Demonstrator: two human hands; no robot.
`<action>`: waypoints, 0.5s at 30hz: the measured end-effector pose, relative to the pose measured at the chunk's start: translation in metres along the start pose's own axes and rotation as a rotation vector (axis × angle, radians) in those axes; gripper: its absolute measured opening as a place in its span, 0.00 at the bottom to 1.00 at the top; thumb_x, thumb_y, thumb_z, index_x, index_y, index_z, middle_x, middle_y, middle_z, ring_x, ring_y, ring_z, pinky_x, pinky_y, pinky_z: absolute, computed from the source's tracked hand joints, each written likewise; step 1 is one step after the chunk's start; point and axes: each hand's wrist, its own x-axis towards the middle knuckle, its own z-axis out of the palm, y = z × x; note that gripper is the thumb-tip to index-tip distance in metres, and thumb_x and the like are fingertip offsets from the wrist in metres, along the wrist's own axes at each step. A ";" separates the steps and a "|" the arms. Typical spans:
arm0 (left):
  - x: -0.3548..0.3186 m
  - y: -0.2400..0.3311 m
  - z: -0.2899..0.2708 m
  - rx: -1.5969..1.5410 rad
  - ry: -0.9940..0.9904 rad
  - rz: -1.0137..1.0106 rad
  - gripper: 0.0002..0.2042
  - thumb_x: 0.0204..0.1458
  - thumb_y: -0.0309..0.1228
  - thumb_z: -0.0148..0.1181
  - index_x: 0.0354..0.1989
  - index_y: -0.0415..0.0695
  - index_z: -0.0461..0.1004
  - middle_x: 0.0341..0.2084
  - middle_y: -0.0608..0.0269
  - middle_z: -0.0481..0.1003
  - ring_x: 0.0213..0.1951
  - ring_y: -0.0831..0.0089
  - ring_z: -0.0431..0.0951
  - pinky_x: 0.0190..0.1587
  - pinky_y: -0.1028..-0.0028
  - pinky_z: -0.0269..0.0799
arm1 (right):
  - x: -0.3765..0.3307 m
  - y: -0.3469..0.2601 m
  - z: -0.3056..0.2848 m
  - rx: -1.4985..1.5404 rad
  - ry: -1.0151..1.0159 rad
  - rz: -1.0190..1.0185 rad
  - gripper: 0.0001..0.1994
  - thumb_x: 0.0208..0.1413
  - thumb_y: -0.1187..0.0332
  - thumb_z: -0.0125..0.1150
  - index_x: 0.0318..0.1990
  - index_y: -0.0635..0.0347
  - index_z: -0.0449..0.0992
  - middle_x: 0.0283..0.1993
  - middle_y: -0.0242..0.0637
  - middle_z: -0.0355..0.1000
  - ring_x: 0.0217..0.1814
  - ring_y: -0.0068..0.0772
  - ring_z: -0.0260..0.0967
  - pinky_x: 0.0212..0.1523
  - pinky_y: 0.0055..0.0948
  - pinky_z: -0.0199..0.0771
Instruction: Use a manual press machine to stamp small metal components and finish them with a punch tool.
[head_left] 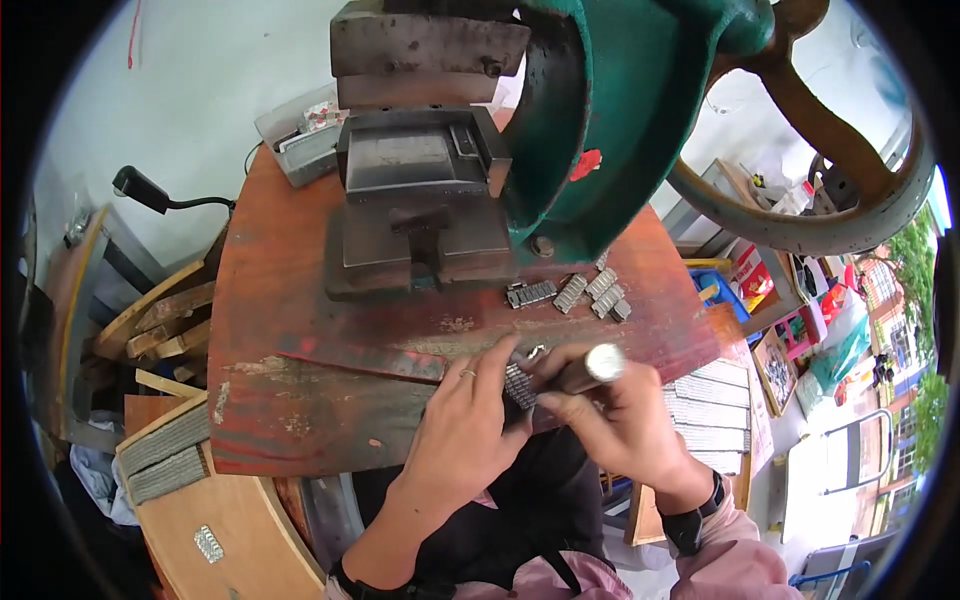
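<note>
Near the front of the red-brown table (300,430), my left hand (455,440) is closed around a small dark metal block with ribbed rows (517,386). My right hand (635,425) grips a metal rod-shaped tool with a bright round end (604,362); its other end is hidden by my fingers, close to the block. Both hands meet in front of my lap. A long thin dark strip with red on it (370,363) lies just left of my left hand. Beyond my right hand, several grey ribbed metal pieces (571,293) rest on the table.
A green cast-iron press (640,120) with a large handwheel (790,235) and a metal die block (425,235) stands at the back. Behind it is a clear plastic box (305,160). Trays with rows of grey pieces flank the table, left (240,520) and right (742,465).
</note>
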 end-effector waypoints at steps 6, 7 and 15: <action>0.000 -0.001 0.001 0.016 0.019 -0.004 0.35 0.35 0.25 0.67 0.57 0.42 0.61 0.43 0.47 0.70 0.47 0.49 0.71 0.49 0.59 0.68 | -0.001 0.002 -0.002 -0.049 -0.050 0.028 0.08 0.53 0.79 0.59 0.40 0.67 0.72 0.30 0.38 0.73 0.34 0.25 0.75 0.33 0.25 0.75; 0.000 0.000 0.000 0.036 0.020 0.010 0.35 0.36 0.25 0.67 0.57 0.41 0.61 0.43 0.47 0.71 0.47 0.49 0.71 0.49 0.59 0.68 | -0.002 0.002 -0.002 -0.045 -0.035 0.002 0.08 0.53 0.79 0.59 0.40 0.67 0.72 0.30 0.38 0.73 0.34 0.25 0.75 0.33 0.25 0.75; 0.000 -0.002 0.001 0.012 0.014 -0.006 0.35 0.36 0.25 0.67 0.57 0.41 0.60 0.44 0.47 0.71 0.48 0.50 0.71 0.50 0.60 0.67 | -0.003 0.004 -0.010 -0.137 -0.090 0.017 0.10 0.53 0.81 0.57 0.43 0.69 0.69 0.38 0.43 0.76 0.44 0.30 0.76 0.40 0.26 0.76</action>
